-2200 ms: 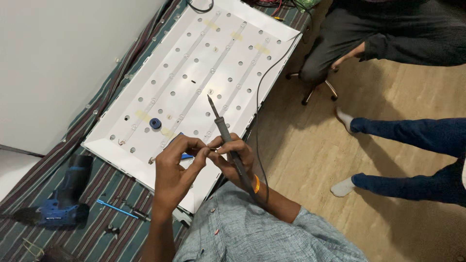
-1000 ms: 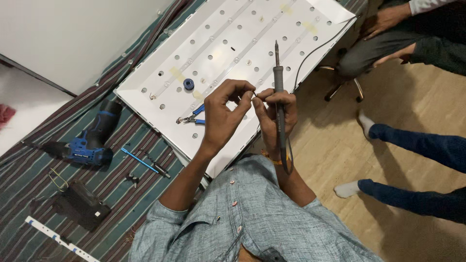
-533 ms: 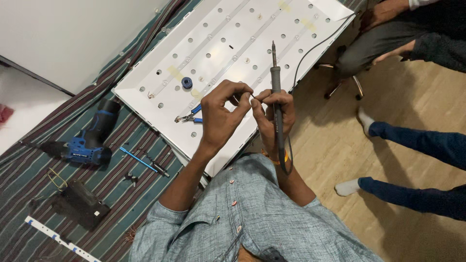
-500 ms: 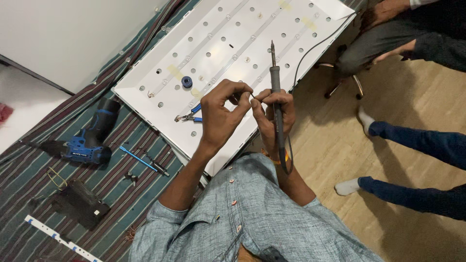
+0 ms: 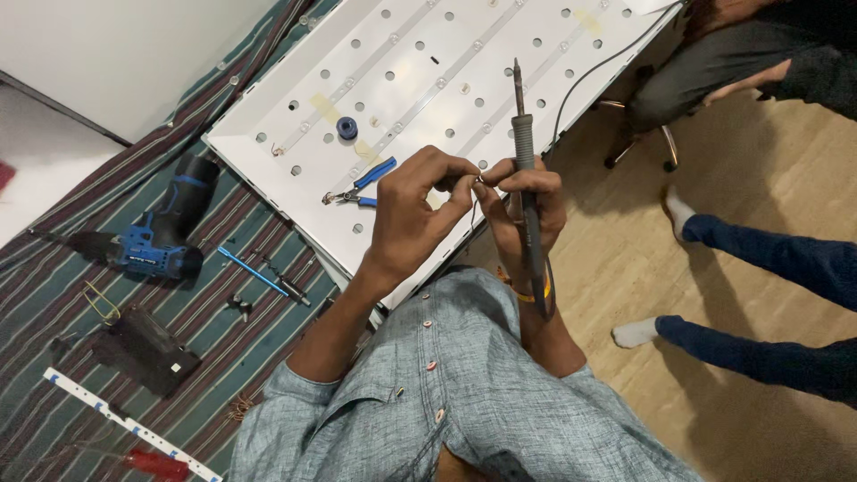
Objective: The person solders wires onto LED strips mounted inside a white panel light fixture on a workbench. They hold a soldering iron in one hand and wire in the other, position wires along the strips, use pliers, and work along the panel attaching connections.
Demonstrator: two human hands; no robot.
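Two hands meet above one white backlight panel point(image 5: 420, 62). Our right hand point(image 5: 527, 210) is wrapped around one soldering iron point(image 5: 527, 192), its tip pointing away from us. Our left hand point(image 5: 415, 214) pinches something tiny against the right fingertips; we cannot tell what. One pair of blue-handled pliers point(image 5: 361, 183) lies just beyond the left hand, one blue cordless drill point(image 5: 156, 236) well off to its left.

Both forearms are bare and raised in front of the chest, elbows bent, sleeves bunched at the elbows. The left hand point(image 5: 412, 212) shows its back, fingers curled inward, thumb and fingertips pinched together. The right hand point(image 5: 527, 210) meets it fingertip to fingertip, its fingers likewise pinched and curled. An orange band circles the right wrist.
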